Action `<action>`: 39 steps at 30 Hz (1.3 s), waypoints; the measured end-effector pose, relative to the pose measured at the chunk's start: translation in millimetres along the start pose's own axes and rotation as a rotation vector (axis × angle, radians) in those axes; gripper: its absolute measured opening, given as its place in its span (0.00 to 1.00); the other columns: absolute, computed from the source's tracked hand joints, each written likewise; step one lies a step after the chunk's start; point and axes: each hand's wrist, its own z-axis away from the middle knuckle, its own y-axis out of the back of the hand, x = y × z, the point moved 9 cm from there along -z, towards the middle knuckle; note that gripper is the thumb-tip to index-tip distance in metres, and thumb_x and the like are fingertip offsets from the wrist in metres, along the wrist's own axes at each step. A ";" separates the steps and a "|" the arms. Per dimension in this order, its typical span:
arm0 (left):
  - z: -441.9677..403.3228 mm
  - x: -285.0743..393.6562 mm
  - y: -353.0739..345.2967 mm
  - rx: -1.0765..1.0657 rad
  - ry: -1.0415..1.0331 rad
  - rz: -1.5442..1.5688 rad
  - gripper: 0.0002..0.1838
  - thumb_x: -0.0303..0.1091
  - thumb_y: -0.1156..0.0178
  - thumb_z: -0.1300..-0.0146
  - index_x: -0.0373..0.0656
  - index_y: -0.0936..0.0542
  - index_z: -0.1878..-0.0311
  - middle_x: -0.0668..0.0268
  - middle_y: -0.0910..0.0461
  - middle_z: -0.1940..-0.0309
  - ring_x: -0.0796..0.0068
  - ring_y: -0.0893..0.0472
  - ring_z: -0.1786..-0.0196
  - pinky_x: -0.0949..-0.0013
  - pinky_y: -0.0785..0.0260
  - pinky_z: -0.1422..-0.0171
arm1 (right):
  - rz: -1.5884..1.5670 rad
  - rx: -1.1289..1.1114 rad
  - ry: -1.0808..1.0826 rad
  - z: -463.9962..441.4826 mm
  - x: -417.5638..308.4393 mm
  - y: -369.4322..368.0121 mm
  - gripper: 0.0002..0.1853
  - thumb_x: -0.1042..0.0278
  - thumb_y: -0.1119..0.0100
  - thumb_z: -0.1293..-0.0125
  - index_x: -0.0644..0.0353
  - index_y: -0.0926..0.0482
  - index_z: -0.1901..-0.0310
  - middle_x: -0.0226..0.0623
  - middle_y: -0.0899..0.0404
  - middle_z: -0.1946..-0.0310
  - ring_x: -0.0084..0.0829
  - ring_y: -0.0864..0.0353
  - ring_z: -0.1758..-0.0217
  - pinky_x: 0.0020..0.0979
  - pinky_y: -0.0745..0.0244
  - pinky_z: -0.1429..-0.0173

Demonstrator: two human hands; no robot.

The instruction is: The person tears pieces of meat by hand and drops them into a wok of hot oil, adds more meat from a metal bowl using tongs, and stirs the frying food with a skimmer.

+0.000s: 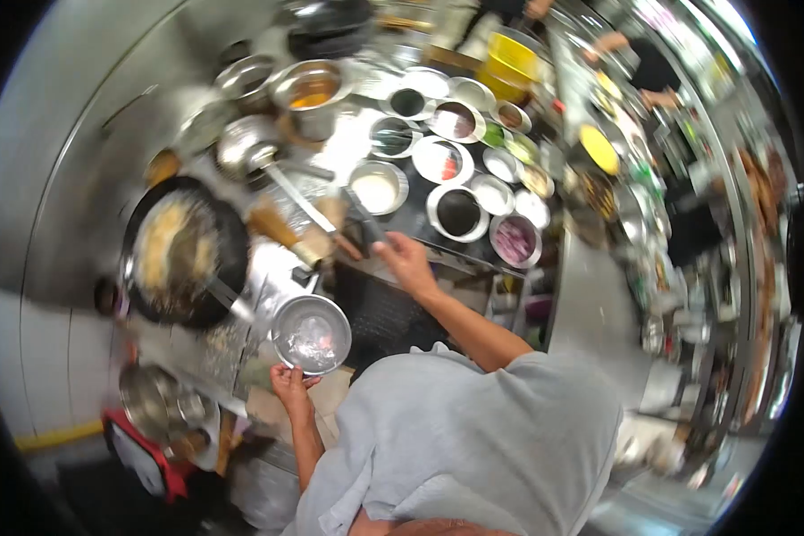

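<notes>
My left hand [295, 386] grips the near rim of a round metal bowl [313, 334], holding it in front of my body. The bowl's shiny inside faces up; whether it holds clear liquid I cannot make out. My right hand [408, 266] is closed on the near end of a dark, long utensil [364, 219], whose far end is too blurred to name. Left of the bowl, a black wok [230, 234] contains bubbling, pale yellow food [163, 234], with a metal utensil [234, 302] leaning over its rim.
A ladle [299, 198] and brush [275, 228] lie between the wok and several ingredient bowls [458, 213]. Metal pots [311, 87] stand behind. At right runs a steel counter [590, 313]; co-workers' arms [659, 96] show beyond. More metal bowls [147, 397] stand lower left.
</notes>
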 end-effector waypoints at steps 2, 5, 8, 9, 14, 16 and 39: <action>-10.7 -4.0 -48.1 -0.055 -0.005 -0.055 0.12 0.19 0.47 0.35 0.41 0.37 0.52 0.56 0.22 0.61 0.69 0.18 0.69 0.69 0.18 0.75 | 0.047 0.070 0.147 8.8 -9.7 36.5 0.19 0.58 0.37 0.33 0.66 0.21 0.50 0.32 0.18 0.65 0.18 0.25 0.63 0.25 0.28 0.61; -21.4 -33.2 -135.9 -0.256 0.078 -0.160 0.12 0.19 0.47 0.35 0.41 0.36 0.52 0.57 0.21 0.64 0.69 0.18 0.71 0.70 0.19 0.75 | 0.072 0.143 0.104 36.7 -10.5 92.6 0.18 0.62 0.36 0.34 0.67 0.21 0.49 0.32 0.18 0.64 0.17 0.25 0.61 0.26 0.27 0.58; -11.3 -71.8 -230.1 -0.480 0.111 -0.286 0.11 0.21 0.45 0.38 0.38 0.33 0.54 0.59 0.23 0.65 0.70 0.19 0.72 0.70 0.19 0.75 | 0.034 0.203 0.115 69.1 3.3 144.8 0.18 0.62 0.35 0.36 0.66 0.20 0.50 0.41 0.17 0.65 0.26 0.19 0.63 0.32 0.25 0.58; 0.3 -79.3 -267.1 -0.547 0.144 -0.334 0.11 0.21 0.45 0.39 0.37 0.33 0.55 0.59 0.23 0.66 0.70 0.19 0.71 0.70 0.19 0.75 | 0.023 0.236 0.078 75.4 -4.6 171.4 0.18 0.62 0.35 0.36 0.66 0.20 0.50 0.41 0.17 0.65 0.26 0.19 0.63 0.32 0.25 0.58; 88.1 -107.4 -428.0 -0.915 0.165 -0.489 0.12 0.24 0.43 0.38 0.36 0.31 0.54 0.61 0.22 0.69 0.75 0.21 0.73 0.69 0.20 0.71 | -0.099 0.339 0.035 124.5 -10.4 244.0 0.17 0.64 0.36 0.34 0.66 0.20 0.48 0.32 0.17 0.62 0.17 0.22 0.61 0.24 0.26 0.58; 105.1 -127.1 -472.4 -1.033 0.059 -0.432 0.10 0.28 0.42 0.36 0.37 0.29 0.54 0.65 0.22 0.66 0.77 0.21 0.67 0.72 0.22 0.63 | -0.171 0.367 -0.097 141.3 -15.9 266.4 0.17 0.65 0.36 0.34 0.66 0.20 0.48 0.34 0.17 0.61 0.19 0.21 0.58 0.26 0.26 0.55; -13.2 -296.8 174.6 0.049 0.568 -1.196 0.12 0.29 0.43 0.44 0.25 0.22 0.67 0.37 0.19 0.65 0.47 0.15 0.64 0.53 0.23 0.66 | 0.147 -0.611 0.206 107.5 -18.8 50.2 0.20 0.64 0.34 0.37 0.66 0.22 0.48 0.38 0.17 0.64 0.23 0.22 0.65 0.26 0.27 0.62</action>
